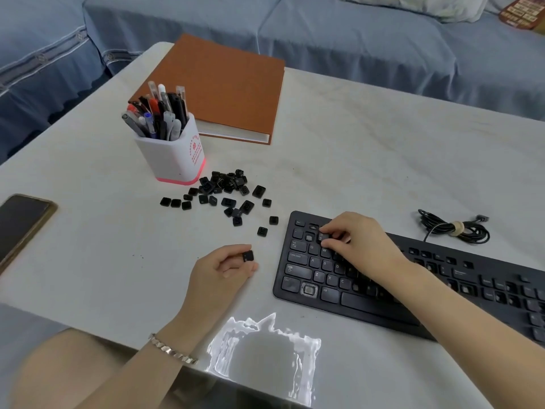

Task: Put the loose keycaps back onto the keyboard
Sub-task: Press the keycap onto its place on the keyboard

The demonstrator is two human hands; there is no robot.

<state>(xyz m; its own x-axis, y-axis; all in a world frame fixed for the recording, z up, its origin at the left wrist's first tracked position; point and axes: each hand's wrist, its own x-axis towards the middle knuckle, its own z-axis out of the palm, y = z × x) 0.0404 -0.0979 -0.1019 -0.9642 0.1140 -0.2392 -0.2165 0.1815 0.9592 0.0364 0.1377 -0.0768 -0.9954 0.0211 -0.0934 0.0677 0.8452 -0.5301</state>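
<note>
Pinching a square black keycap (pixel 248 256), left hand (pixel 221 270) beside matte keyboard (pixel 354 304)

Silver chunky-link bracelet (pixel 172 349) there at seven o'clock, on the wrist below your left hand (pixel 219 271); both your forearms run bare.

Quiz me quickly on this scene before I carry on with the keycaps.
1. True or false: the loose keycaps lie scattered beside the pen holder.
2. The left hand: A lies flat, empty; B pinches one keycap; C makes an empty fist.
3. Fill in: the right hand has its fingertips on the ____'s upper-left keys.
Key: 1 true; 2 B; 3 keyboard.
</note>
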